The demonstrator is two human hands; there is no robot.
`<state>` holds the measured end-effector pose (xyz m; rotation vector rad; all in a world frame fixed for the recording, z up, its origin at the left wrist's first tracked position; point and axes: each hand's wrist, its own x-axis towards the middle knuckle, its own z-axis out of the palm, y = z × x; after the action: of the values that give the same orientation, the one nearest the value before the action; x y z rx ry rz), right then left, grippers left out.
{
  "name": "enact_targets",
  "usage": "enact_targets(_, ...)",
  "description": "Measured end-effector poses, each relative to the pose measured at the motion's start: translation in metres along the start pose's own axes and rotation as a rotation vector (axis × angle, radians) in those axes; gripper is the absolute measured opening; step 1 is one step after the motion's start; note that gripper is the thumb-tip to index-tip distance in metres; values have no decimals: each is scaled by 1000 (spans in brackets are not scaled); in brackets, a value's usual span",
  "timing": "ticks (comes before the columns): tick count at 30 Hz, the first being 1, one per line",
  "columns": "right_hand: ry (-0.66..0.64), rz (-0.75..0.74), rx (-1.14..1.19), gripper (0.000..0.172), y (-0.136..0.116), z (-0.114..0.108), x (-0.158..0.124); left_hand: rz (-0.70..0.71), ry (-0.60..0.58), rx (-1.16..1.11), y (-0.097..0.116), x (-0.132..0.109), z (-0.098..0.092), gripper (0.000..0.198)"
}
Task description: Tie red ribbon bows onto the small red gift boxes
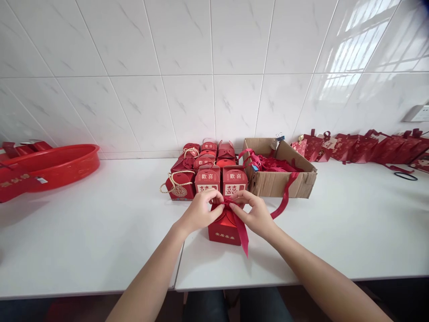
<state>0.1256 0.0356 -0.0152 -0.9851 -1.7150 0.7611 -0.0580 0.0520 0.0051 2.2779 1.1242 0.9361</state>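
Note:
A small red gift box [224,233] with gold lettering stands upright on the white table in front of me. Dark red ribbon [241,232] is gathered in a knot or bow at its top, and one tail hangs down over the front. My left hand [204,208] pinches the ribbon from the left side of the knot. From the right, my right hand [253,212] pinches it too, thumb and forefinger together. Fingers partly cover the knot, so its exact form is hidden. Several finished-looking red boxes [208,176] stand in rows just behind.
An open cardboard box [284,190] of red ribbon stands at the back right, a strand trailing over its edge. A red plastic basin [77,165] is at the far left. Red bags [358,147] line the wall at right, near a black ring [405,176].

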Motion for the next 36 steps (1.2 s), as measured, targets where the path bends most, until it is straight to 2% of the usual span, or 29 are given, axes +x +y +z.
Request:
enact_targets(4,132,-59,-58,13,8,-3,6,8,-12,17,0,0,0,4)
enact_targets(6,133,-37,-52,13,15,-6,11,9,-11,14,-1,1,1,6)
enact_targets(9,-77,84,43,32,25,-13,19,11,-16,10,-2,1,1,8)
enact_targets(12,-245,133,77,34,27,-21,22,12,-21,8,-3,2,1,8)
enact_targets(16,-245,47,-99,24,17,-34,20,5,-27,-25,-1,2,2,9)
enact_targets(21,-227,-12,-275,18,-8,-57,11,10,-45,-108,0,2,5,12)
enact_targets(23,-308,-30,-263,13,-19,-67,11,9,-54,-124,-1,2,5,13)
enact_targets(26,-541,-38,-263,16,-32,-76,19,2,-66,-160,-2,1,5,15)
enact_targets(30,-601,-106,-341,19,-40,-70,40,20,-72,-187,-2,1,5,19)
enact_targets(33,-708,-129,-299,24,-39,-59,52,23,-69,-192,-3,1,5,17)
enact_targets(36,-725,-118,-242,18,-35,-53,58,-3,-63,-197,-3,1,5,16)
